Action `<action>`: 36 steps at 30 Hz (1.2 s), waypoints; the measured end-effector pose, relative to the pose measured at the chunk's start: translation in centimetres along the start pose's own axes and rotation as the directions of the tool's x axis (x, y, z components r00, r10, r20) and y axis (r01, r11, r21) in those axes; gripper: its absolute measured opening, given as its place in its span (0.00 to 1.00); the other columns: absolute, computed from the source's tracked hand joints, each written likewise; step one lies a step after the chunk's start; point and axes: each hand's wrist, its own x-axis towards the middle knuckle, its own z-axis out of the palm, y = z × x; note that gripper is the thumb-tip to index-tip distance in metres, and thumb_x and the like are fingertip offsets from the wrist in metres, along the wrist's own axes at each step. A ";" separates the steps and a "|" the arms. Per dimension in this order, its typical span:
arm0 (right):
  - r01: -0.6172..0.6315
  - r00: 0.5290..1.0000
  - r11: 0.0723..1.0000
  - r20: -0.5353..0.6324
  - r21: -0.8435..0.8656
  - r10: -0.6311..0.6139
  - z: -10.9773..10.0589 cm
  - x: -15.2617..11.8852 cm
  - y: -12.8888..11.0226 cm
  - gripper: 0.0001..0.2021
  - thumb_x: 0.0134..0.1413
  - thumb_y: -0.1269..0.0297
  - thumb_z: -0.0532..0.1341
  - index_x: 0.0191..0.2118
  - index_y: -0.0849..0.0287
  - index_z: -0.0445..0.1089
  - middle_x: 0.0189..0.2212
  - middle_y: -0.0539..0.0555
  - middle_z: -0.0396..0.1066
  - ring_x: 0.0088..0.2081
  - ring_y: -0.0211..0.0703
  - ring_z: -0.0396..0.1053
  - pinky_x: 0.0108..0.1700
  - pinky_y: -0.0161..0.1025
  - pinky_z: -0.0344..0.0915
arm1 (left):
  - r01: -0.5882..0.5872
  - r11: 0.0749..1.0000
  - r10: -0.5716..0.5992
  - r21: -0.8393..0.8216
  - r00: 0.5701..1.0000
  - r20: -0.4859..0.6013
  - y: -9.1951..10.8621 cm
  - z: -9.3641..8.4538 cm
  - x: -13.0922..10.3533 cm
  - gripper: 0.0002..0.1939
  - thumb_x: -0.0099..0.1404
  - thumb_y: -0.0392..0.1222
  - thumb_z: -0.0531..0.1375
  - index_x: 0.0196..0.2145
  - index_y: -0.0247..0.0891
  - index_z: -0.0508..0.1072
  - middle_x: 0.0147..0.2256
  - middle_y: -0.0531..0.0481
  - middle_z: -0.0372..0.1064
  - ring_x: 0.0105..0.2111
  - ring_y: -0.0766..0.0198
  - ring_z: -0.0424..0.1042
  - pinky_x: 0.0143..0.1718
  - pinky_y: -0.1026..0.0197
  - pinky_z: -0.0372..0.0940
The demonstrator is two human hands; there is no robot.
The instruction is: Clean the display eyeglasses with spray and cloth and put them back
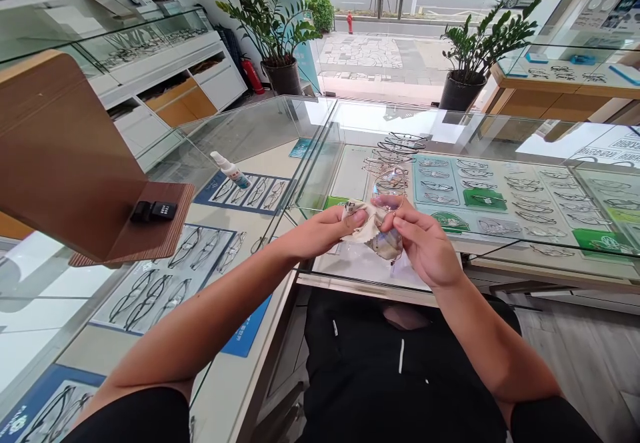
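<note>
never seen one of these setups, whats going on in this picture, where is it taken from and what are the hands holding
There is no machine here: these are a person's bare hands. The one picture comes from a camera worn on the head, looking forward and down, so the forearms reach in from the bottom.

The left hand grips a pale cloth. The right hand pinches a thin-framed pair of glasses, partly hidden by the cloth.

Below is a glass display counter with rows of eyeglasses under its top. To the left are a white spray bottle and a brown stand with a small black object at its base.
</note>
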 end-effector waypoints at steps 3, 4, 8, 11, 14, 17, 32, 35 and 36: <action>0.017 1.000 0.999 -0.027 0.029 -0.016 -0.2 0.1 -0.1 0.10 0.66 0.54 0.67 0.35 0.51 0.84 0.59 0.57 0.73 0.69 0.58 0.65 0.59 0.48 0.70 | -0.002 0.999 0.001 0.055 1.000 0.022 0.1 -0.2 0.0 0.28 0.76 0.65 0.58 0.38 0.35 0.75 0.37 0.47 0.71 0.37 0.62 0.68 0.43 0.60 0.66; 0.028 0.999 0.999 -0.037 0.037 -0.027 -0.2 0.2 -0.1 0.10 0.66 0.55 0.67 0.35 0.50 0.84 0.58 0.56 0.73 0.71 0.58 0.63 0.62 0.49 0.68 | 0.000 0.997 -0.003 0.080 0.999 0.033 0.2 -0.2 0.0 0.28 0.76 0.65 0.59 0.37 0.35 0.75 0.36 0.48 0.70 0.37 0.62 0.67 0.43 0.60 0.66; 0.079 0.996 0.997 -0.052 0.027 -0.077 -0.3 0.3 -0.1 0.10 0.66 0.54 0.67 0.35 0.50 0.84 0.57 0.55 0.75 0.71 0.57 0.62 0.71 0.52 0.60 | 0.035 0.989 -0.053 0.142 0.990 0.130 0.7 0.2 -0.1 0.27 0.75 0.64 0.59 0.36 0.34 0.75 0.37 0.46 0.73 0.38 0.60 0.69 0.44 0.59 0.68; 0.051 0.998 0.999 -0.025 0.013 -0.051 -0.1 0.3 0.1 0.11 0.66 0.53 0.68 0.35 0.50 0.84 0.56 0.56 0.75 0.70 0.58 0.64 0.70 0.52 0.62 | 0.058 0.987 -0.086 0.148 0.978 0.191 1.0 0.5 -0.1 0.27 0.76 0.63 0.58 0.37 0.34 0.76 0.37 0.45 0.75 0.40 0.58 0.72 0.48 0.56 0.70; 0.001 1.000 1.000 0.028 0.018 -0.002 0.2 0.1 0.3 0.11 0.67 0.53 0.67 0.36 0.51 0.84 0.55 0.57 0.74 0.68 0.58 0.65 0.65 0.50 0.67 | 0.042 0.988 -0.066 0.147 0.985 0.161 1.0 0.4 0.0 0.27 0.76 0.64 0.58 0.35 0.34 0.74 0.34 0.48 0.72 0.37 0.61 0.69 0.46 0.58 0.70; -0.006 0.997 1.000 0.083 0.002 0.006 0.3 0.0 0.6 0.12 0.69 0.54 0.66 0.36 0.51 0.84 0.52 0.58 0.74 0.68 0.57 0.64 0.65 0.50 0.66 | 0.040 0.991 -0.058 0.126 0.989 0.138 0.7 0.0 -0.1 0.28 0.76 0.65 0.58 0.35 0.34 0.74 0.33 0.49 0.71 0.35 0.63 0.67 0.42 0.60 0.68; -0.001 0.998 1.000 0.057 0.008 0.000 0.6 0.0 1.2 0.11 0.68 0.51 0.67 0.40 0.49 0.85 0.54 0.57 0.76 0.65 0.56 0.69 0.64 0.51 0.69 | 0.061 0.996 -0.071 0.072 0.987 0.147 0.1 1.1 0.1 0.23 0.73 0.61 0.65 0.40 0.35 0.78 0.39 0.48 0.73 0.41 0.61 0.70 0.48 0.59 0.67; 0.013 1.000 1.000 0.021 0.007 -0.014 0.6 0.0 1.2 0.11 0.67 0.51 0.67 0.40 0.49 0.85 0.53 0.56 0.76 0.65 0.55 0.68 0.65 0.51 0.68 | 0.097 0.995 -0.096 -0.024 0.994 0.042 0.0 1.5 0.3 0.21 0.67 0.58 0.70 0.35 0.34 0.79 0.35 0.49 0.73 0.37 0.63 0.69 0.44 0.60 0.66; 0.019 1.000 1.000 0.009 0.009 -0.019 0.7 0.0 1.1 0.11 0.67 0.51 0.67 0.40 0.48 0.85 0.52 0.56 0.76 0.65 0.55 0.68 0.66 0.50 0.68 | 0.104 0.993 -0.105 -0.050 0.994 -0.005 -0.1 1.5 0.3 0.20 0.65 0.56 0.73 0.34 0.34 0.79 0.34 0.49 0.74 0.37 0.62 0.70 0.45 0.60 0.65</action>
